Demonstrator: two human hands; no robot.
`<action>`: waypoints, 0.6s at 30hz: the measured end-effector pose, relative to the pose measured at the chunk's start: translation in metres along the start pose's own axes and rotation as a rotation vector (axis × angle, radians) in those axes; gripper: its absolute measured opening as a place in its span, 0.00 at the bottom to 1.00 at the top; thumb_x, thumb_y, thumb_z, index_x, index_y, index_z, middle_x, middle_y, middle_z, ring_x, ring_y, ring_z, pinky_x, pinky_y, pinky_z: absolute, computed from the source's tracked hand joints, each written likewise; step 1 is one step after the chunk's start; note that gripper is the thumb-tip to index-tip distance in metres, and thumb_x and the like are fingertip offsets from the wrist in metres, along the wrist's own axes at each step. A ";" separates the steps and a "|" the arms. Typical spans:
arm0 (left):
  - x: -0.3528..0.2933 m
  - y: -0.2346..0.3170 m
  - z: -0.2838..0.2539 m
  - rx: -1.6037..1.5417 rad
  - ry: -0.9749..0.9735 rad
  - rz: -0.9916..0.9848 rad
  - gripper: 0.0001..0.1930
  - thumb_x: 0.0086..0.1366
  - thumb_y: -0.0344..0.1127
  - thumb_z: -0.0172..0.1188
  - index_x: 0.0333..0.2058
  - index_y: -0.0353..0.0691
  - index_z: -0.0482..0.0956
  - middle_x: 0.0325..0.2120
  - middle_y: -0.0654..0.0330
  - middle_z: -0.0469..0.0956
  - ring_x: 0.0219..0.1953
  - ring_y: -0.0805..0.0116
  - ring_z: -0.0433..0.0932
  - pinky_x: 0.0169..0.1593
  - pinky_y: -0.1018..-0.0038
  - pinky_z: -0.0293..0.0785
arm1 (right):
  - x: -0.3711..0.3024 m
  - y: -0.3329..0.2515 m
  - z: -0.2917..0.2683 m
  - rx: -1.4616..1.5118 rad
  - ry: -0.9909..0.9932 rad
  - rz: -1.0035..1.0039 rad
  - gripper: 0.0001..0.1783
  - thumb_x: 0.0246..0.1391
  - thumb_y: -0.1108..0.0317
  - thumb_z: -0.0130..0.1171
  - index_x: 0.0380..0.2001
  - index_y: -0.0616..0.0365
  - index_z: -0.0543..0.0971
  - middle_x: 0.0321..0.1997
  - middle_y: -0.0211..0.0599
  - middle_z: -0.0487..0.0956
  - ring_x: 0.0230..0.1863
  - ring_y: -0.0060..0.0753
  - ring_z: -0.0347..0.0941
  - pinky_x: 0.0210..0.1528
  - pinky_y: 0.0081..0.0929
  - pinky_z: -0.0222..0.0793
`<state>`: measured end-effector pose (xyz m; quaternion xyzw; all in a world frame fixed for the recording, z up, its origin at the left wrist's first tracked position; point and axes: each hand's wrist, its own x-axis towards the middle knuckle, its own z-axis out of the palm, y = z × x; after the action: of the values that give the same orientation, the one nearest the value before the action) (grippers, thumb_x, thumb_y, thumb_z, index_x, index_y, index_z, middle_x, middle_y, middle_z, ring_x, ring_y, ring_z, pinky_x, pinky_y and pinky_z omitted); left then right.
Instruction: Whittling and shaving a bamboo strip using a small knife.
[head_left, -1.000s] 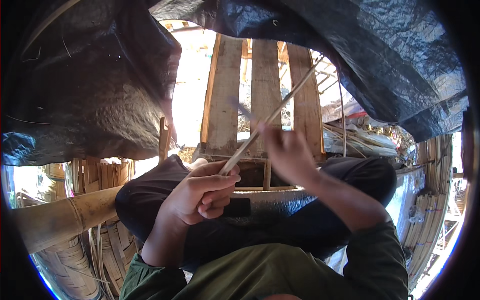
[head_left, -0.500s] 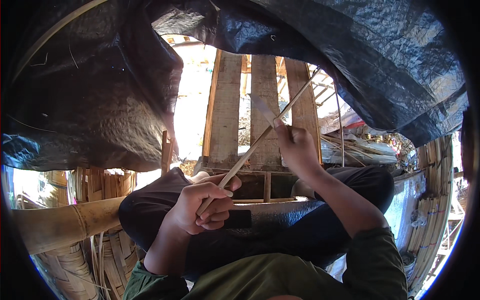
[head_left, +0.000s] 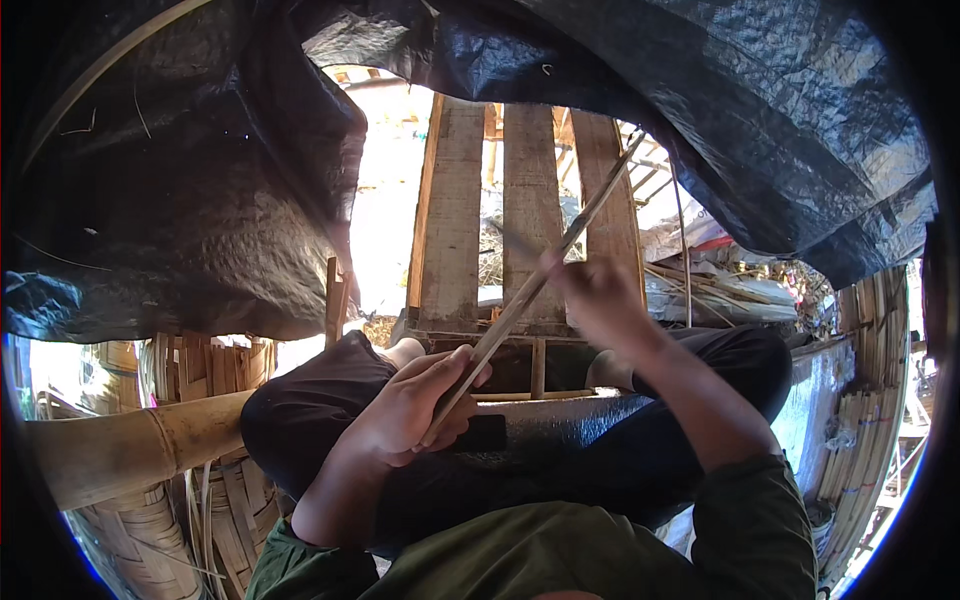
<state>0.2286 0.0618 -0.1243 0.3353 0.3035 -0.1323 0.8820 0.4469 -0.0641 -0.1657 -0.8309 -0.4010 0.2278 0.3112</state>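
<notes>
A long, thin bamboo strip slants up and away to the right across my lap. Its near end is gripped in my left hand, fingers wrapped round and thumb along the top. My right hand, smeared by motion, is closed round a knife farther up the strip. The blade points to the upper left and crosses the strip; the handle is hidden in the fist. The strip's far end reaches the edge of the dark sheeting.
Wooden planks stretch away in front of me. Dark plastic sheeting hangs on both sides and overhead. A thick bamboo pole lies at my left, with woven bamboo below. Bundled bamboo strips stand at the right.
My left hand has turned and shifted slightly to the right, rolling the strip so a broader face shows. My right hand has moved slightly right and down, and the blade now looks narrower.
</notes>
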 end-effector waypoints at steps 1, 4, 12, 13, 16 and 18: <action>-0.001 0.000 -0.001 0.023 0.003 0.027 0.18 0.75 0.51 0.38 0.37 0.43 0.67 0.08 0.72 0.55 0.07 0.83 0.50 0.12 0.82 0.45 | 0.011 -0.004 -0.009 -0.145 0.025 -0.014 0.31 0.66 0.51 0.48 0.14 0.64 0.73 0.10 0.43 0.70 0.14 0.40 0.72 0.21 0.41 0.65; -0.001 -0.002 0.000 0.093 0.058 0.051 0.17 0.75 0.50 0.39 0.37 0.43 0.67 0.09 0.72 0.56 0.07 0.83 0.51 0.12 0.82 0.46 | -0.010 -0.021 0.007 0.112 0.018 0.161 0.30 0.66 0.52 0.48 0.15 0.64 0.76 0.08 0.36 0.67 0.12 0.30 0.66 0.17 0.33 0.60; -0.002 0.001 0.000 0.041 0.033 0.014 0.18 0.76 0.50 0.38 0.37 0.43 0.68 0.10 0.71 0.58 0.09 0.82 0.54 0.13 0.82 0.50 | -0.015 -0.020 0.007 0.112 0.017 0.151 0.32 0.66 0.49 0.46 0.17 0.65 0.77 0.09 0.43 0.70 0.12 0.35 0.71 0.19 0.34 0.65; -0.003 0.002 -0.001 0.084 0.029 0.009 0.18 0.76 0.50 0.38 0.38 0.43 0.69 0.12 0.70 0.60 0.10 0.81 0.56 0.14 0.81 0.52 | -0.021 -0.022 0.012 0.111 0.037 0.014 0.34 0.67 0.47 0.45 0.16 0.64 0.76 0.09 0.41 0.70 0.12 0.33 0.70 0.17 0.33 0.64; -0.004 0.000 -0.003 0.052 0.004 0.028 0.18 0.76 0.50 0.38 0.38 0.43 0.69 0.12 0.70 0.60 0.10 0.81 0.56 0.14 0.81 0.52 | 0.003 -0.013 -0.007 0.140 -0.061 0.203 0.33 0.67 0.48 0.45 0.14 0.63 0.74 0.09 0.39 0.70 0.12 0.32 0.69 0.18 0.35 0.63; -0.004 -0.001 -0.006 0.034 0.000 0.022 0.18 0.76 0.50 0.38 0.37 0.42 0.69 0.12 0.70 0.60 0.10 0.81 0.56 0.14 0.81 0.52 | -0.002 -0.027 -0.006 0.202 -0.063 0.404 0.33 0.67 0.48 0.46 0.14 0.63 0.73 0.09 0.39 0.70 0.12 0.31 0.69 0.17 0.36 0.63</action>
<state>0.2225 0.0654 -0.1257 0.3535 0.2975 -0.1279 0.8776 0.4352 -0.0548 -0.1422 -0.8514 -0.2112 0.3504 0.3284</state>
